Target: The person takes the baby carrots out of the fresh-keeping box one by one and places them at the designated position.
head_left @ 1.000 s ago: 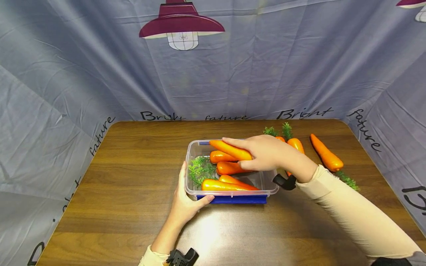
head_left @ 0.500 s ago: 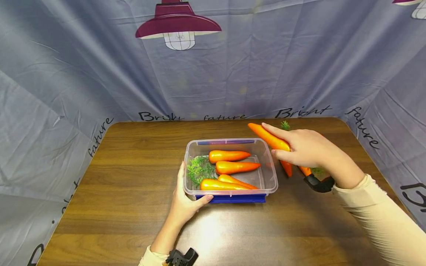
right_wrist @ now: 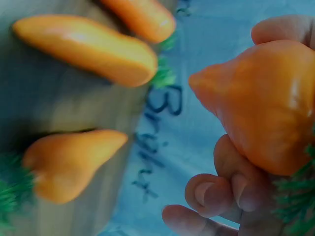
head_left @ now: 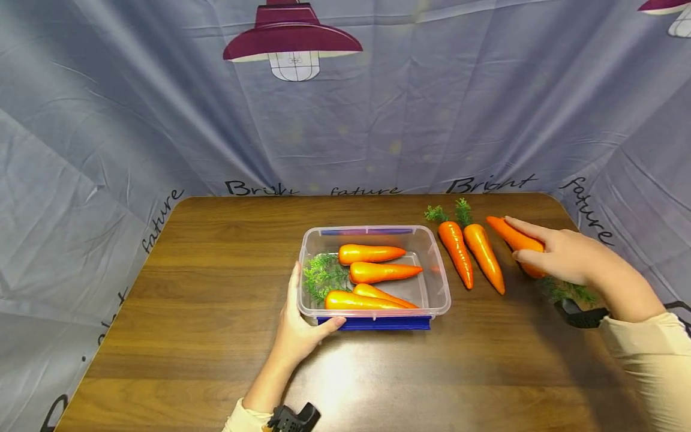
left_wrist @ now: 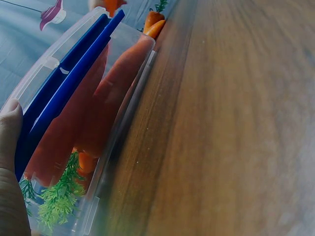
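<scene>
Right hand (head_left: pixel 569 255) had 1 carrot (head_left: pixel 514 235) pinched low over the table's (head_left: pixel 189 300) right end, left hand (head_left: pixel 298 336) gripped the box (head_left: pixel 378 313). Unpacking, I reckoned; next move probably needed a gentle set-down.

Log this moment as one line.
left hand: holds blue-latched clear plastic box; right hand: holds glossy orange tapered carrot; box: carrots inside; wooden table: loose carrots

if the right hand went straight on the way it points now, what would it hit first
Likely the leafy top of the carrot just left of the right hand; height is unclear, so it may pass over toward the curtain.
</scene>
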The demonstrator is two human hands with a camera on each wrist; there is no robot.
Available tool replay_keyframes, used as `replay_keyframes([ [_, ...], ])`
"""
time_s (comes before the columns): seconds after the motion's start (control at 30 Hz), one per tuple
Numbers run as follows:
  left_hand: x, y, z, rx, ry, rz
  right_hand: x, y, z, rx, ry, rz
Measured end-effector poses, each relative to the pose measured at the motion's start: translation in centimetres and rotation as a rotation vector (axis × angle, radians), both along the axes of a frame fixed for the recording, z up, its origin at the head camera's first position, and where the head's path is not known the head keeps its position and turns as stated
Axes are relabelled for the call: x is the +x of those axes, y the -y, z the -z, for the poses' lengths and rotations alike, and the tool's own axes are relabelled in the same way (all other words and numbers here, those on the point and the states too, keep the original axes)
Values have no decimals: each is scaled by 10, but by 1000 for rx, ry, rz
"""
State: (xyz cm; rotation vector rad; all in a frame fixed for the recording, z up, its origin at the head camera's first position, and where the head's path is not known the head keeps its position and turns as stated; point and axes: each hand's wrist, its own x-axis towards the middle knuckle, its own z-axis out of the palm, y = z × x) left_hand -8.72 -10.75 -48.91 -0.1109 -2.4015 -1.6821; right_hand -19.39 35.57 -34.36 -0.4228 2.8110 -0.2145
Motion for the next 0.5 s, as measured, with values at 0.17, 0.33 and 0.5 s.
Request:
replay_keyframes([
  [0.17,-1,0,1,1,-1,3,3,-13,17,-35,13,3],
  [0.33,-1,0,0,3,-15,0,6,-16,30,-19,-10,-24],
  [0.5,-1,1,1,0,-9,-2,9,-18,41,24,-4,-43],
])
